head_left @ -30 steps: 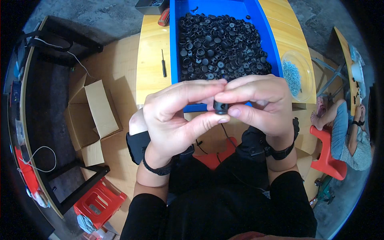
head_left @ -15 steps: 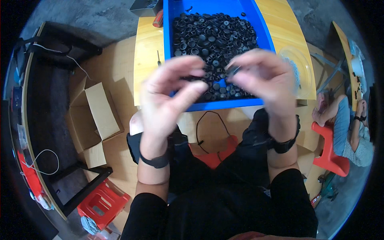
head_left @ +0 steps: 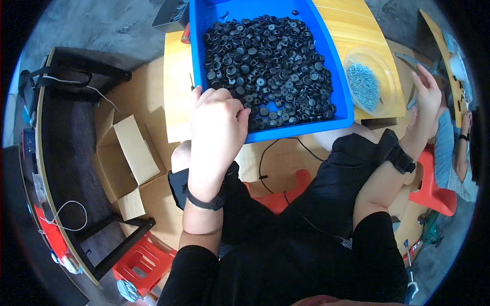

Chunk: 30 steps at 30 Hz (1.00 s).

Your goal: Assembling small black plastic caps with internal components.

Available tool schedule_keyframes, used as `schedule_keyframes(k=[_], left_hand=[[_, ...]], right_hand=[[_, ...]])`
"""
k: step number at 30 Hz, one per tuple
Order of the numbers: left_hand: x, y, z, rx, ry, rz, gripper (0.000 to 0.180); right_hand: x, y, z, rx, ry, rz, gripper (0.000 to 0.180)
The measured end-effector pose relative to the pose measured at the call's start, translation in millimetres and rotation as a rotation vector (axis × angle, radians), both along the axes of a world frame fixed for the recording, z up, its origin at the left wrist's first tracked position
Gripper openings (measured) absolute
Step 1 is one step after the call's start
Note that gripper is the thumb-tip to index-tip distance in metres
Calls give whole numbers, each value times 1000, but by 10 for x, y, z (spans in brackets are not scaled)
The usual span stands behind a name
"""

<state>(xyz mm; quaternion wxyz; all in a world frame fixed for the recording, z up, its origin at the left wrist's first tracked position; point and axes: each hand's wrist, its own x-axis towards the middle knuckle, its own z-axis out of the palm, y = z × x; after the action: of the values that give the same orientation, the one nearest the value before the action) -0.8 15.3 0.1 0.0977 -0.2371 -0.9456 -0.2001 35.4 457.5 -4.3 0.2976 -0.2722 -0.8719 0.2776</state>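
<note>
Left hand (head_left: 219,122) is held back-up at 11 o'clock of view centre, fingers curled, over the blue tray's (head_left: 301,129) rim between its 7 and 8 o'clock. Contents of the grip can't be told; a thin tool shaft (head_left: 192,80) is seen just beyond the knuckles. Forearm is brought in from 7 o'clock.

Right hand (head_left: 427,94) is raised at 2 o'clock, outside the table (head_left: 352,25), fingers loosely extended, elbow bent. Both wrists are banded in black.

Small black caps (head_left: 270,71) are heaped in the tray, 12 o'clock. Screws (head_left: 363,84) are held in a clear tub (head_left: 389,84), tray's 3 o'clock. Any lettering on the red item (head_left: 50,232) at 8 o'clock: too small to be read.
</note>
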Motion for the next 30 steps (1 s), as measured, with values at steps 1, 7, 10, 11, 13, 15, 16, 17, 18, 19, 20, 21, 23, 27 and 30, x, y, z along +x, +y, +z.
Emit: schedule_keyframes(k=[1, 7, 10, 11, 13, 15, 16, 17, 18, 19, 20, 21, 23, 27, 30], left_hand=[[2, 33, 17, -1, 1, -9, 10], [-9, 110, 46, -336, -114, 76, 13], [-36, 174, 66, -362, -144, 58, 12], [-36, 171, 67, -334, -145, 58, 11], [-28, 178, 75, -305, -144, 58, 10], [-19, 167, 90, -178, -160, 113, 15], [-20, 152, 97, -177, -159, 115, 15], [-23, 137, 100, -56, -164, 96, 16], [-23, 126, 102, 65, -169, 78, 18], [-15, 123, 108, 65, -169, 79, 18], [-3, 119, 124, 280, -256, 46, 18], [7, 118, 136, 495, -340, 12, 18], [30, 138, 153, 633, -335, -68, 20], [64, 120, 171, 897, -370, -267, 26], [131, 150, 189, 1083, -499, -300, 24]], right_hand=[[-63, -122, -28, -164, 143, 77, 29], [-348, -1223, -12, -38, -434, 535, 17], [-363, -1389, -29, 159, -644, 435, 14], [-370, -1387, -30, 133, -640, 447, 10], [-349, -1360, -22, 130, -553, 439, 12], [-333, -1310, -5, 126, -466, 436, 15], [-320, -1235, 22, 54, -425, 464, 16], [-312, -1190, 40, -19, -384, 490, 17], [-309, -1189, 50, -18, -384, 491, 17], [-301, -1194, 57, -145, -280, 515, 16], [-304, -1234, 98, -272, -174, 539, 15], [-293, -1300, 144, -272, -174, 543, 15], [-241, -1547, 264, -652, 90, 810, 9], [-151, -2040, 391, -913, 81, 1038, 9], [-129, -2372, 346, -911, 59, 1062, 8]])
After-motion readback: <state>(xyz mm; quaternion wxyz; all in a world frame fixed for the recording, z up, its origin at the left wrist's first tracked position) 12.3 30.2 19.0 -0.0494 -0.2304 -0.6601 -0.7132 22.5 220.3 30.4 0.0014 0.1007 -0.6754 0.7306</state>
